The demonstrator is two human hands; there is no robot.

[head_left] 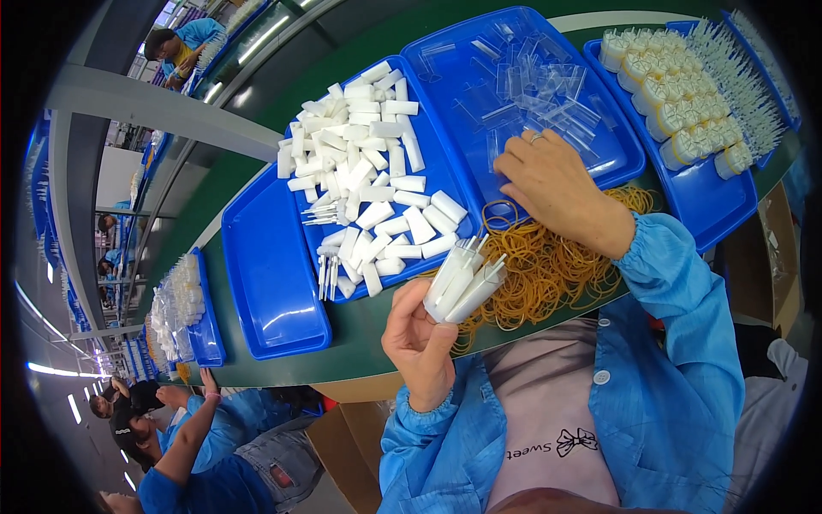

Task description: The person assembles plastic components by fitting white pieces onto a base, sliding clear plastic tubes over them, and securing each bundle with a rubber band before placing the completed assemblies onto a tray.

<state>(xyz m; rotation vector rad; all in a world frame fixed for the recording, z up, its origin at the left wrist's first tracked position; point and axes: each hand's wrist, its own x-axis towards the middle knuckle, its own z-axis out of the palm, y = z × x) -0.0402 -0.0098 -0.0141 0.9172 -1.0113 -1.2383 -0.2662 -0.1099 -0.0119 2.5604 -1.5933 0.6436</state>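
My left hand [419, 347] grips a small bundle of clear plastic sleeves [465, 283] with white blocks and thin white sticks in them, tilted upward near the table's front edge. My right hand [556, 188], a ring on one finger, is over the near edge of a blue tray [629, 158] of loose clear plastic pieces [548, 81]. Its fingers are bent together; what they hold, if anything, is hidden. Below that hand lies a heap of tan rubber bands [548, 270]. Many white foam-like blocks [351, 154] fill the blue tray to the left, with some thin white sticks [328, 276] among them.
A bare blue tray [272, 265] stands farther left. At the right, another blue tray [715, 210] carries rows of banded white bundles [676, 90] and upright white bristly pieces [736, 81]. Other people work at the left and far side. A cardboard box [347, 454] sits below the table.
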